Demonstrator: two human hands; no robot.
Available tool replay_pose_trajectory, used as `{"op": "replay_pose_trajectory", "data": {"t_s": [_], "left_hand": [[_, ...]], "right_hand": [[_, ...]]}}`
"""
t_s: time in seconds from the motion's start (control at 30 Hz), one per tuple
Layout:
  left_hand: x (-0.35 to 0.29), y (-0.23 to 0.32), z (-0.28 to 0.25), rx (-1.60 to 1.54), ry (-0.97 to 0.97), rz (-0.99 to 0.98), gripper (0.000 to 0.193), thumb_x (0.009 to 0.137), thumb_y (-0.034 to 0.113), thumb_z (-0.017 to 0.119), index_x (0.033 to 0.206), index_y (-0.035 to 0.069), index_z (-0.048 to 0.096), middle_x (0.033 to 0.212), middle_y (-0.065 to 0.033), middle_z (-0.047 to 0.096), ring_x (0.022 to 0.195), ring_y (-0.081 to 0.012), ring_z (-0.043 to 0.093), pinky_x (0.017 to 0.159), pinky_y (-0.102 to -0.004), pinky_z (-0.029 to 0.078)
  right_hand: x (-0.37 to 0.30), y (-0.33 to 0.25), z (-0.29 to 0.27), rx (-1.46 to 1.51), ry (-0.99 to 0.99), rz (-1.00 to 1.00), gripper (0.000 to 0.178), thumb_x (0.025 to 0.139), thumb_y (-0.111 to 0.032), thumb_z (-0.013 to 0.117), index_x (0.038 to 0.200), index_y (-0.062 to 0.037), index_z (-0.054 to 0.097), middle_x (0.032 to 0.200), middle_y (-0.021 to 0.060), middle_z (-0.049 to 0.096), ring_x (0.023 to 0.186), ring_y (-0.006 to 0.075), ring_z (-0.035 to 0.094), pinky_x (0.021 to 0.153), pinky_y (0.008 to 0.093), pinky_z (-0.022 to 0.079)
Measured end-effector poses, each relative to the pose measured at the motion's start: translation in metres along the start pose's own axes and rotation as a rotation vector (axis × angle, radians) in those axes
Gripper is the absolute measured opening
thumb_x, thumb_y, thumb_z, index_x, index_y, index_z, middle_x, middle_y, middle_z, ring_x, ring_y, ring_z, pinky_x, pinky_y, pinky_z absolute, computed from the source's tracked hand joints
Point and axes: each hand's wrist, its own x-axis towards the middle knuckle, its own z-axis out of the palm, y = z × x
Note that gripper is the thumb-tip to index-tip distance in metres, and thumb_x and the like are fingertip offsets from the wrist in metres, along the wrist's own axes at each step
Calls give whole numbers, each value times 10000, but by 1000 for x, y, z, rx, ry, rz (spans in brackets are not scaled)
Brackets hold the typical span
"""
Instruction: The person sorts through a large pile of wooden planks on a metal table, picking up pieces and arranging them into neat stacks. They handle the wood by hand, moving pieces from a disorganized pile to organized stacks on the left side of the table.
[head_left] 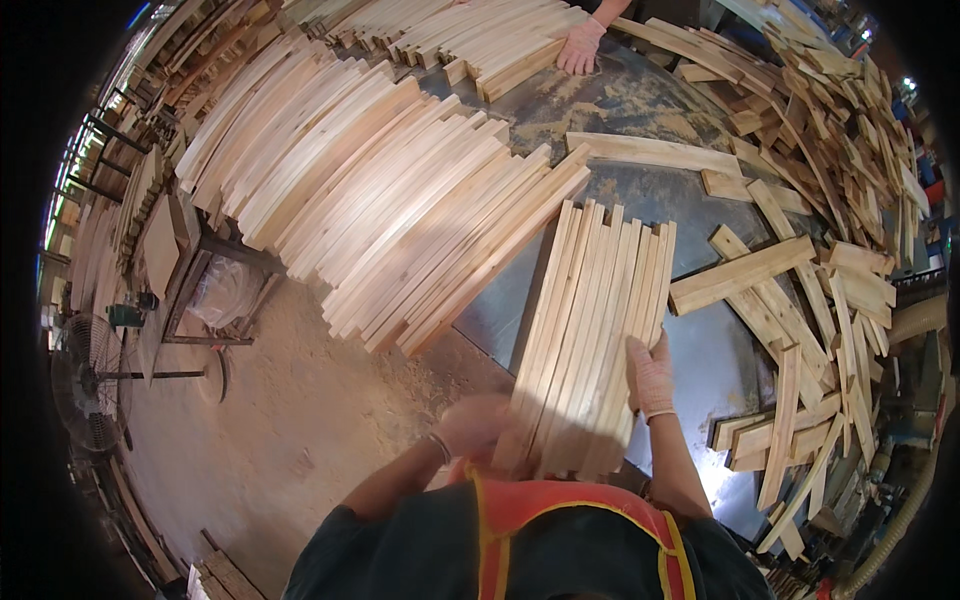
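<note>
A bundle of pale wooden strips [592,330], laid side by side, reaches from the metal tabletop toward my body. Against its right side my right hand [652,376], in a light glove, grips the outer strip with the thumb up. My left hand [470,428], also gloved, is beside the bundle's near left end. Motion blurs its fingers, so their hold on the wood is unclear. To the left of the bundle lies a long slanting row of similar strips [370,195].
Another person's gloved hand [580,48] rests by more strips [480,45] across the sawdust-covered metal table [650,105]. Loose boards [745,272] and a heap of offcuts [830,130] crowd the right. A floor fan [90,380] stands at far left.
</note>
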Motion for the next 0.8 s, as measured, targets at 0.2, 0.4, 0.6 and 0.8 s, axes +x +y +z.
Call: {"op": "replay_pose_trajectory", "data": {"t_s": [0.2,0.4,0.6,0.8], "left_hand": [[118,55,-62,-54,189,-470,949,862,665,690,1509,-6,508,1400,-300,625,1317,-440,619,1108,-480,501],[164,106,-34,-35,248,-422,1154,808,627,771,1630,-47,321,1573,-288,480,1417,-416,547,1154,-461,481],[146,180,-65,6,363,-175,1119,788,557,784,1614,-35,315,1501,-254,509,1378,-409,547,1157,-448,473],[94,256,-136,-12,787,464,1106,769,487,831,1647,53,318,1510,-269,497,1324,-472,560,1116,-490,497]], "right_hand": [[36,-25,-46,-210,-265,246,702,988,-257,782,1547,16,459,1352,123,683,1156,220,663,1008,332,529],[30,-30,-50,178,-167,225,688,979,-214,778,1529,50,460,1388,146,661,1204,246,664,1031,349,537],[7,-94,-74,132,-41,8,714,977,-275,769,1539,38,458,1408,129,625,1233,245,624,1068,362,504],[-37,-242,-55,133,210,-549,662,997,-346,747,1494,14,499,1399,110,608,1297,218,540,1135,360,410]]}}
